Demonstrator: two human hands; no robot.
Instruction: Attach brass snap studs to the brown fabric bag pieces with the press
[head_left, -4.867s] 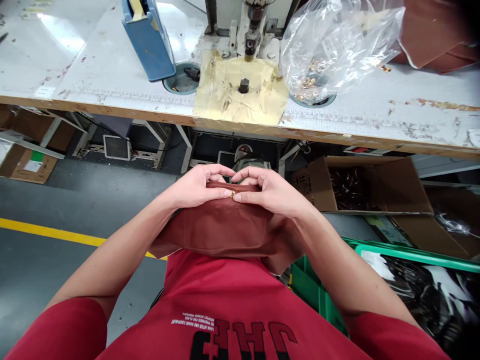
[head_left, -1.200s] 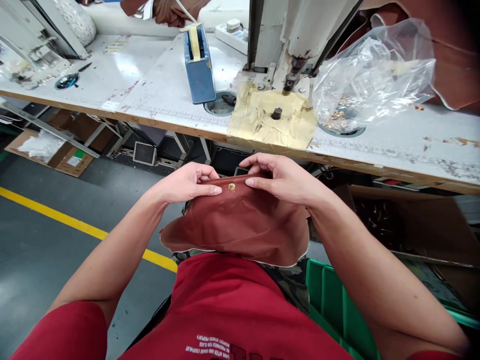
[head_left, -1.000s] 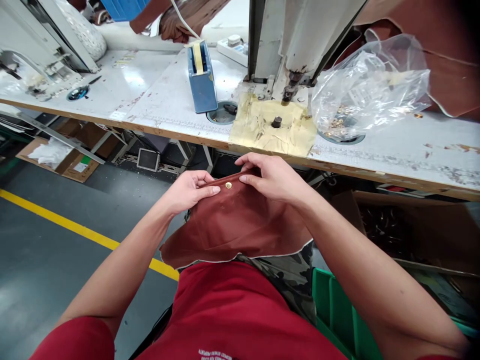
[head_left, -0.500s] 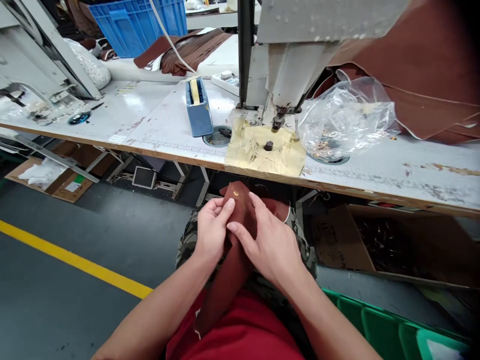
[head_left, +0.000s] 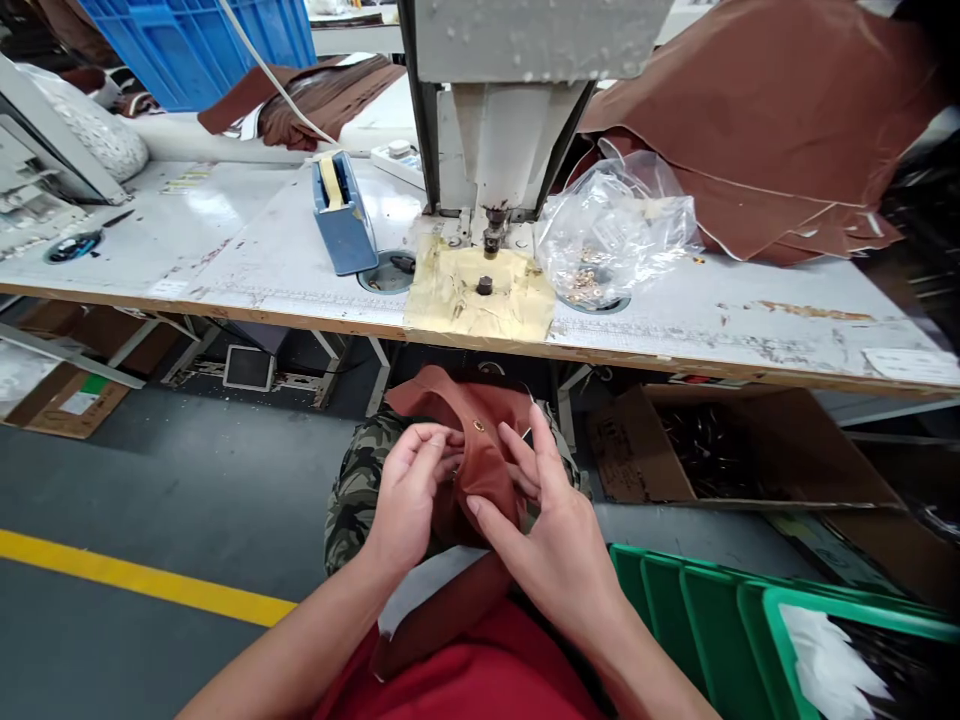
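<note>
Both bare, both mine: left hand [head_left: 411, 490] pinches brown leather [head_left: 486, 475] at an edge | right hand [head_left: 555, 525], fingers spread, holds it against the thumb | gold stud [head_left: 478, 426] shows between them | leather over my camouflage trousers [head_left: 358, 475], before the bench [head_left: 277, 265] | press [head_left: 510, 150], tape dispenser [head_left: 345, 235], clear bag [head_left: 622, 225] on top

Clock positions take the dark stub [head_left: 485, 286] as centre. The counter [head_left: 247, 225] has a white, stained top and a brown front edge. Yellowish tape [head_left: 517, 312] covers the surface around the stub. A blue tape dispenser [head_left: 345, 238] stands at 10 o'clock, next to a round recess [head_left: 381, 281] at 9 holding a dark item [head_left: 403, 263]. A clear plastic bag [head_left: 630, 225] with gold-coloured pieces [head_left: 586, 281] lies at 2, partly over a second recess [head_left: 611, 304] at 3. Brown sheets [head_left: 765, 150] are piled farther out at 2.
</note>
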